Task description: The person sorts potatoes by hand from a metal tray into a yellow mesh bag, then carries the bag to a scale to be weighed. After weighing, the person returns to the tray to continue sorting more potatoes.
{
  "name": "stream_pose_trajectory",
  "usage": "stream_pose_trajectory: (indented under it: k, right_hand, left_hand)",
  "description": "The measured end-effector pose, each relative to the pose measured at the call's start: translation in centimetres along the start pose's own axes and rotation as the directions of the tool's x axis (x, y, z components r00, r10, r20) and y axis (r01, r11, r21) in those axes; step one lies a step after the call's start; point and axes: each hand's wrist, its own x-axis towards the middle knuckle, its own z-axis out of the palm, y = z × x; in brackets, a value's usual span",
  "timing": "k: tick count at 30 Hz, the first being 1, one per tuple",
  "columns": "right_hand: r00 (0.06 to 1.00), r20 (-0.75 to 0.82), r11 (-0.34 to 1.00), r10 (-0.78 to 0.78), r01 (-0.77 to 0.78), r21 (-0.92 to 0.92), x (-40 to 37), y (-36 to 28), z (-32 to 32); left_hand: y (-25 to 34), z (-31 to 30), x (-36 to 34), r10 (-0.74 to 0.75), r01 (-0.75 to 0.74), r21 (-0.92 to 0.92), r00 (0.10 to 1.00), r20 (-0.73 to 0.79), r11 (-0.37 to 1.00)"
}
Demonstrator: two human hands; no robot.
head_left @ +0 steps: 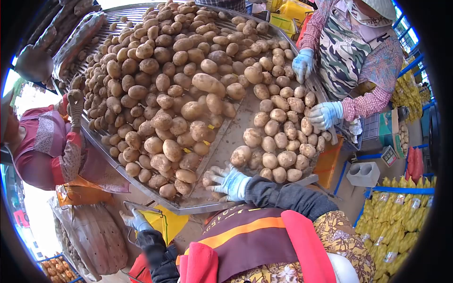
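My right hand (232, 183), in a pale blue glove with dirty fingertips, reaches over the near rim of the metal sorting table (219, 150). Its fingers curve around a potato (207, 178) beside the large heap. Lower left, my left hand (135, 220) has its gloved fingers stretched out next to the wire rim of a yellow bag (167, 224); nothing shows in its grip. The main potato heap (163, 82) covers the left and far parts of the table. A second group of potatoes (279, 142) lies to the right, with a bare metal strip between.
At the right, a person in a camouflage apron (342, 56) rests gloved hands at the table edge. Another person (45, 141) stands at the left. A large sack (92, 238) is lower left. Filled yellow net bags (396, 231) and a white block (363, 174) are at the right.
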Motion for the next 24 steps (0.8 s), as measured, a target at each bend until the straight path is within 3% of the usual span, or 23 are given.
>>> stream_pose_trajectory:
  k: [1, 2, 3, 5, 7, 9, 11, 12, 15, 18, 19, 21, 22, 23, 24]
  right_hand:
    - [1.0, 0.007, 1.0, -0.003, 0.003, 0.001, -0.1, 0.9, 1.0]
    - [0.99, -0.14, 0.998, -0.023, 0.029, 0.047, -0.8, 1.9, 3.8]
    - [0.984, -0.178, 1.0, 0.021, -0.018, 0.017, -2.3, 2.3, 4.6]
    - [0.968, -0.197, 0.986, 0.154, -0.162, -0.024, -5.7, 3.2, 6.9]
    - [0.942, -0.237, 0.965, 0.237, -0.258, -0.057, -9.6, 4.0, 6.8]
    - [0.919, -0.187, 0.932, 0.347, -0.36, -0.039, -13.2, 4.8, 6.5]
    - [0.875, -0.357, 0.904, 0.328, -0.4, -0.15, -15.5, 6.7, 10.2]
    - [0.829, -0.38, 0.874, 0.409, -0.476, -0.098, -16.7, 7.0, 10.4]
    - [0.744, -0.419, 0.796, 0.521, -0.601, -0.077, -18.7, 7.9, 10.9]
    - [0.568, -0.528, 0.671, 0.631, -0.742, 0.003, -19.6, 8.8, 10.8]
    - [0.563, -0.533, 0.668, 0.631, -0.744, 0.005, -19.3, 9.2, 10.9]
    - [0.354, -0.659, 0.621, 0.663, -0.752, 0.22, -18.2, 10.0, 9.6]
    - [0.309, -0.743, 0.659, 0.594, -0.716, 0.23, -17.1, 9.6, 8.2]
    - [0.292, -0.796, 0.727, 0.531, -0.639, 0.251, -15.4, 9.6, 7.1]
    - [0.375, -0.749, 0.76, 0.547, -0.597, 0.256, -13.9, 8.8, 5.0]
  left_hand:
    - [0.7, 1.2, -1.8, 0.277, -0.283, 0.147, 0.959, 0.058, 0.948]
    - [3.9, 1.8, -4.9, 0.4, -0.428, 0.1, 0.89, 0.22, 0.898]
    - [7.3, 2.4, -7.9, 0.506, -0.554, 0.031, 0.78, 0.369, 0.832]
    - [9.7, 4.3, -11.6, 0.704, -0.868, -0.051, 0.365, 0.61, 0.494]
    - [10.7, 6.1, -15.2, 0.661, -0.952, -0.137, 0.082, 0.746, 0.273]
    - [10.7, 8.2, -17.4, 0.626, -0.955, -0.281, -0.158, 0.764, 0.101]
    - [12.1, 9.4, -19.3, 0.475, -0.936, -0.332, -0.243, 0.846, 0.113]
    - [12.9, 10.0, -20.0, 0.436, -0.925, -0.36, -0.275, 0.857, 0.124]
    - [14.2, 12.4, -21.0, 0.409, -0.885, -0.421, -0.316, 0.856, 0.198]
    - [14.4, 15.0, -22.6, 0.387, -0.853, -0.45, -0.334, 0.859, 0.263]
    - [14.1, 15.8, -23.4, 0.404, -0.816, -0.486, -0.349, 0.845, 0.312]
    - [14.1, 16.5, -25.3, 0.436, -0.739, -0.533, -0.353, 0.828, 0.414]
    - [13.4, 16.6, -25.8, 0.376, -0.688, -0.517, -0.363, 0.853, 0.51]
    - [13.9, 16.1, -26.0, 0.315, -0.633, -0.49, -0.376, 0.872, 0.599]
    - [14.4, 15.5, -25.8, 0.313, -0.645, -0.482, -0.367, 0.876, 0.593]
